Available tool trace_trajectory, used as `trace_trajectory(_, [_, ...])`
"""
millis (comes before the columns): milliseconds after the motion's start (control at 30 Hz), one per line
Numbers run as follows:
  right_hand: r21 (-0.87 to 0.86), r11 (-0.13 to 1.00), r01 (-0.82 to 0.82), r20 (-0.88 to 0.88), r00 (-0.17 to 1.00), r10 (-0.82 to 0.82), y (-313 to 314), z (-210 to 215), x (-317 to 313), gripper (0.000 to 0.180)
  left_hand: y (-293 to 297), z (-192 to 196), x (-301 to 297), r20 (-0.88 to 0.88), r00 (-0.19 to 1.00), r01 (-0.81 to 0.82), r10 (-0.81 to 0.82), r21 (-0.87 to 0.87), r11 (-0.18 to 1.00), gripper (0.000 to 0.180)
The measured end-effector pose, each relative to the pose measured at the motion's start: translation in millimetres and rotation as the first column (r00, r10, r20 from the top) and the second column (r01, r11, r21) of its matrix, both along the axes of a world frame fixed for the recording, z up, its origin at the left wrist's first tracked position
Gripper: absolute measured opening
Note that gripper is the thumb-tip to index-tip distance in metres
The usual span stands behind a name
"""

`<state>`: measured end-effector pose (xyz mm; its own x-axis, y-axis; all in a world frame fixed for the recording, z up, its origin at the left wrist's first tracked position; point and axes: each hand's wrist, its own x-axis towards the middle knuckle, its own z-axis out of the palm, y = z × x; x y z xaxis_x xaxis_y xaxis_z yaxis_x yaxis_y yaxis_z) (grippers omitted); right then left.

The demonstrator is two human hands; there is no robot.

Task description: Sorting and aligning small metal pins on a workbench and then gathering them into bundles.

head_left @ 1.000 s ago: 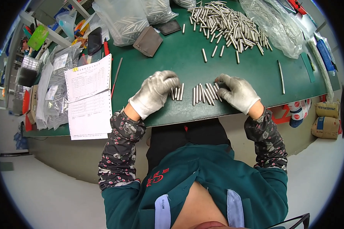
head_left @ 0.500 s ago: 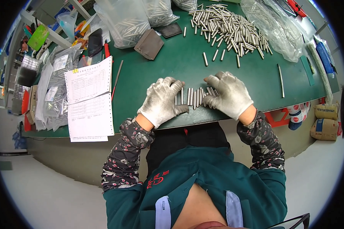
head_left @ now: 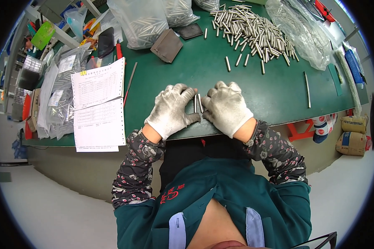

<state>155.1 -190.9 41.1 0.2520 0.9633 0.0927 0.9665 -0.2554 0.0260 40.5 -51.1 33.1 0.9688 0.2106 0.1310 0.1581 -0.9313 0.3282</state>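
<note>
Both my hands wear whitish work gloves with grey smudges and meet near the table's front edge. A few short, shiny metal pins (head_left: 200, 103) stand side by side in the narrow gap between them. My left hand (head_left: 170, 108) is curled, its thumb and forefinger at the two ends of the leftmost pins. My right hand (head_left: 227, 107) curls over the row from the other side and hides most of it. How many pins lie under the right hand I cannot tell. Farther back, a large heap of like pins (head_left: 257, 35) is spread, with several loose ones in front.
Printed sheets (head_left: 99, 108) lie at the left beside a thin rod (head_left: 131, 79). A brown block (head_left: 167, 45) sits before clear bags of pins (head_left: 141, 25). At the right are a long metal rod (head_left: 307, 89) and a clear plastic bag (head_left: 301, 33). The green table's (head_left: 187, 133) front edge is close.
My right hand has moved left toward my left hand, covering most of the pin row that showed between them. My left hand has stayed nearly in place.
</note>
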Motion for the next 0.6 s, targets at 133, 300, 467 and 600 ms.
trace_trajectory(133, [0.049, 0.992, -0.113, -0.065, 0.991, 0.116, -5, -5, 2, 0.018, 2, 2, -2, -0.025, 1.0, 0.01, -0.01, -0.005, 1.0, 0.064])
trace_trajectory(300, [0.017, 0.968, -0.249, -0.051, 0.967, 0.25, -5, 2, 9, 0.018, 9, 3, -6, -0.021, 0.997, 0.074, -0.075, -0.055, 0.996, 0.059])
trace_trajectory(467, [-0.123, 0.931, -0.345, 0.125, 0.925, 0.359, 11, 4, 7, 0.021, 21, 4, -14, -0.021, 0.993, 0.108, -0.113, -0.162, 0.981, 0.055])
trace_trajectory(600, [-0.121, 0.889, -0.441, 0.275, 0.846, 0.457, 17, 2, 7, 0.02, 23, 2, -21, 0.005, 0.999, 0.044, -0.043, -0.058, 0.997, 0.051])
